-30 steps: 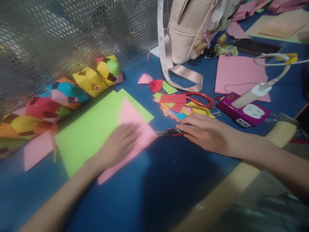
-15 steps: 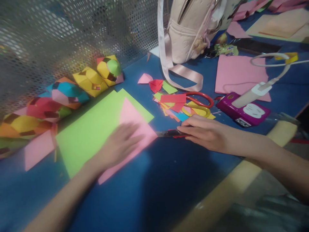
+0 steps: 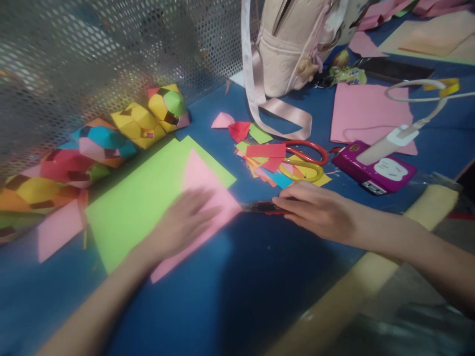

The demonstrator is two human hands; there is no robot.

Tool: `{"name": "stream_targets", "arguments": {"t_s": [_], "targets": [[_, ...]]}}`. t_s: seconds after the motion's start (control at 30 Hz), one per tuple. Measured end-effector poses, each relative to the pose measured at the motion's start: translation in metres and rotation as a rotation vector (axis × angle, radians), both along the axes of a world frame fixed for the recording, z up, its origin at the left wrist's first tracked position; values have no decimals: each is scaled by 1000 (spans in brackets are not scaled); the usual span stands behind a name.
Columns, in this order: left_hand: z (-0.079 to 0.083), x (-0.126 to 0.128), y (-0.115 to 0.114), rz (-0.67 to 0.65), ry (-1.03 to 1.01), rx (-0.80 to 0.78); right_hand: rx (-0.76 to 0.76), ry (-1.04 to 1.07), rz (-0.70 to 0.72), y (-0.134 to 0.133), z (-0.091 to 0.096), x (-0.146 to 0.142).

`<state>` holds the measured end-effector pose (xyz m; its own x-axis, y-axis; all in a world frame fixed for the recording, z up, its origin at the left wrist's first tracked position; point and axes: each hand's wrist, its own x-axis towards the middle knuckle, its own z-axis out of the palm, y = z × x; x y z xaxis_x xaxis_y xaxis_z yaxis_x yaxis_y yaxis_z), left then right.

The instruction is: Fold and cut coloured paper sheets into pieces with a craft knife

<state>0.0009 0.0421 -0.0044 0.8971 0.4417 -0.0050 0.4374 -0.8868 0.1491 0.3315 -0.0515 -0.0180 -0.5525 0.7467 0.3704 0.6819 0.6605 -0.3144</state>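
Lying under flat L hand point(image 3: 183, 220), pink paper point(image 3: 227, 203) points twd cutter point(image 3: 264, 206) clamped in R hand point(image 3: 319, 210); hands apart.

1. A person's left hand point(image 3: 185, 222) is lying flat, palm down, its forearm point(image 3: 106, 304) slanting in from the lower left.
2. The right hand point(image 3: 315, 210) is gripping with curled fingers point(image 3: 287, 204), its wrist and arm extending from the right edge.

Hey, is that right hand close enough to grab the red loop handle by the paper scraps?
Probably yes: the red loop handle lies just beyond the right hand, with nothing covering it. But the fingers hold a dark cutter, which might need putting down first.
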Motion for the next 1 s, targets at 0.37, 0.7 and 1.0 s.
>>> {"name": "stream_targets", "arguments": {"t_s": [0.37, 0.7, 1.0], "targets": [[-2, 0, 0, 1, -15, -9, 157, -42, -36, -8, -3, -8], [-2, -1, 1, -10, 7, 6, 154, -72, -76, -14, -4, -13], [-3, -1, 1, -56, 13, 68, 232, -56, -41, -15, -3, -15]]}}
